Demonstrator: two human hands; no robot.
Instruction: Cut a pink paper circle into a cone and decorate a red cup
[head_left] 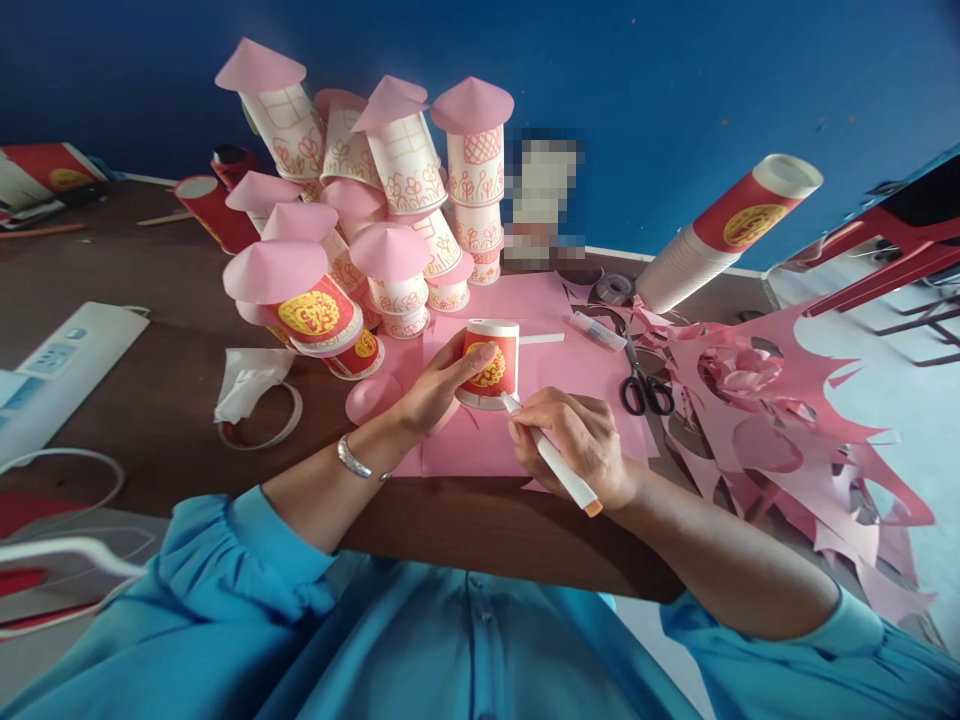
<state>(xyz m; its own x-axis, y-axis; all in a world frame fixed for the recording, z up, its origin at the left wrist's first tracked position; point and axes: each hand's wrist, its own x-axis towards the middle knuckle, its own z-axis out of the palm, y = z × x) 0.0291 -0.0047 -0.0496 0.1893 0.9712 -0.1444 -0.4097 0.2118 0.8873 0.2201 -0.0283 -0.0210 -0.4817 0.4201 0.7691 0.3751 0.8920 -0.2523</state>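
Observation:
A red paper cup (510,366) with a gold emblem is upside down over the pink paper sheets (480,446). My left hand (442,385) is wrapped round its left side, thumb across the emblem. In my right hand (574,440) is a white marker pen (564,470) with an orange end; its tip meets the cup near the lower rim. Beyond my left hand stand several stacked cup towers (405,165) with pink cone tops and drawn flowers. One red cup with a cone top (319,310) is nearest on the left.
Black scissors (646,392), a glue tube (598,331) and a tape roll (615,289) lie to the right. Pink paper scraps (757,425) heap at the table's right edge. A long cup stack (686,265) leans behind them. A white tape ring (289,425) lies left.

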